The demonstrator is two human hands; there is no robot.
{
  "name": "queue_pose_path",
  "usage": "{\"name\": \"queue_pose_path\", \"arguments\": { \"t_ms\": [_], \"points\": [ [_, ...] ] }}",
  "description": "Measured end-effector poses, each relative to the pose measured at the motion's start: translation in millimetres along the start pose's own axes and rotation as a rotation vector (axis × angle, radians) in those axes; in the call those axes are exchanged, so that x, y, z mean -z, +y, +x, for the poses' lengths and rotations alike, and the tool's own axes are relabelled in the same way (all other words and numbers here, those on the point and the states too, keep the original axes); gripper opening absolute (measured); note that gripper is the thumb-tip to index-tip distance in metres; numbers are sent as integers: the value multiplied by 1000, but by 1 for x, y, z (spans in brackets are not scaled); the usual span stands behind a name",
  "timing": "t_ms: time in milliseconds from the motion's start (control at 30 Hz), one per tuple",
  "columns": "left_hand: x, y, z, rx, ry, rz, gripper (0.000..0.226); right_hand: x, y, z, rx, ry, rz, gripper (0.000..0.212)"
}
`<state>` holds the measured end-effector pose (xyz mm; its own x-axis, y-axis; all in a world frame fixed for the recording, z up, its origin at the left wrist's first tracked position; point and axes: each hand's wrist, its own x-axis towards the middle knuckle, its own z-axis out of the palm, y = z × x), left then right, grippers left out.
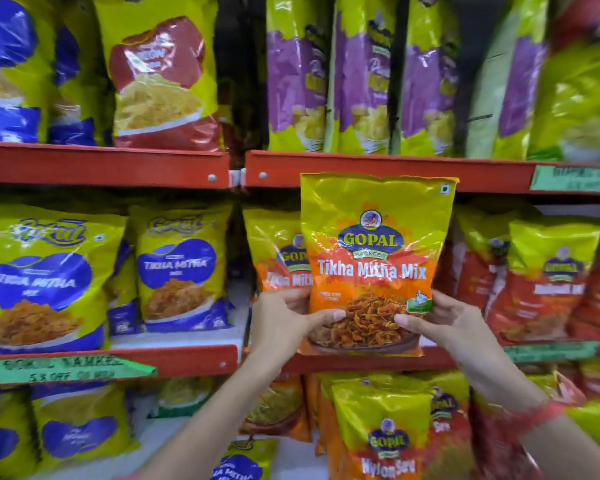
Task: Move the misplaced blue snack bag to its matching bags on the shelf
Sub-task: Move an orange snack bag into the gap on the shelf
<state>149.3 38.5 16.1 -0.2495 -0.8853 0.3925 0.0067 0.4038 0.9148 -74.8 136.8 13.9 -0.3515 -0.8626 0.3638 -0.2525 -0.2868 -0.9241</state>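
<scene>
Both hands hold one yellow-and-orange Gopal Tikha Mitha Mix bag [374,258] upright in front of the middle shelf. My left hand [284,323] grips its lower left edge and my right hand [440,327] grips its lower right edge. Behind it stands another orange bag of the same kind [274,251]. Blue-and-yellow Tikha Mitha bags [45,278] [181,268] stand on the middle shelf to the left. One blue-and-yellow bag [239,462] lies low at the bottom of the view, below the orange bags, partly cut off.
Red shelf rails [104,164] [174,362] cross the view. The top shelf holds blue, red [163,81] and purple bags [298,84]. Red-and-yellow bags [548,282] fill the middle right. Nylon Sev bags [385,434] stand on the lower shelf.
</scene>
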Motion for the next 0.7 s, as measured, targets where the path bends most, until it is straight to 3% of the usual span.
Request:
{"name": "queue_pose_path", "arguments": {
  "t_ms": [233, 433, 533, 633, 700],
  "points": [
    [-92, -19, 36, -43, -49, 87, 33, 67, 42, 39, 5, 94, -25, 45],
    [-126, -46, 51, 2, -24, 180, 30, 89, 75, 62, -35, 45, -78, 50],
    [-135, -50, 54, 10, -27, 200, 24, 96, 83, 71, -72, 30, -108, 42],
    [-138, -50, 61, 17, -49, 273, 44, 96, 82, 77, -102, 17, -162, 36],
    [-137, -52, 66, 51, -104, 295, 42, 94, 81, 80, -134, 49, -168, 40]
  ]
}}
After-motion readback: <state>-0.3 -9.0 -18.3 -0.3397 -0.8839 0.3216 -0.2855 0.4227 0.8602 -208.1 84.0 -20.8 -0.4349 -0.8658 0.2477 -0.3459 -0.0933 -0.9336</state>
